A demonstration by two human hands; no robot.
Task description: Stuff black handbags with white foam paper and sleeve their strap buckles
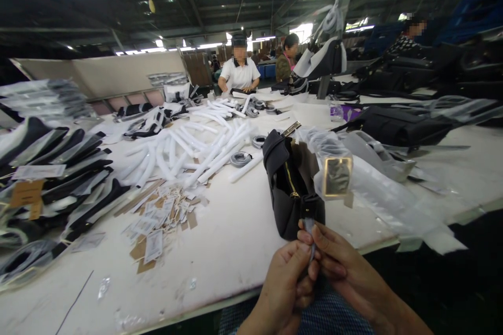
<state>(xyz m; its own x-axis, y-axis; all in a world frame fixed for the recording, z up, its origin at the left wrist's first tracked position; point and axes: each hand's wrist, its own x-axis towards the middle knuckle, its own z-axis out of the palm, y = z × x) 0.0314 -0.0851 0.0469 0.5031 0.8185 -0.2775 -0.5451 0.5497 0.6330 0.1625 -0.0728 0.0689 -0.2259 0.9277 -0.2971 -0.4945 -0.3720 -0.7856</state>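
A black handbag [281,204] with a gold zipper stands at the table's front edge. From its near end a strap [308,227], wrapped in grey plastic, comes toward me. My left hand [288,277] pinches this strap between thumb and fingers. Close beside it, my right hand [338,256] grips the same strap slightly higher up. Both hands are just past the table edge, over my lap. A gold rectangular buckle [337,176] in clear plastic lies against the bag's right side. The strap's lower end is hidden by my fingers.
White foam tubes [196,146] are heaped mid-table, near a coiled wrapped strap [240,159]. Paper tags [157,225] with strings lie left of the bag. Stacked black pieces [70,183] fill the far left. A co-worker [239,70] is across the table; white wrapping [401,204] hangs over the right edge.
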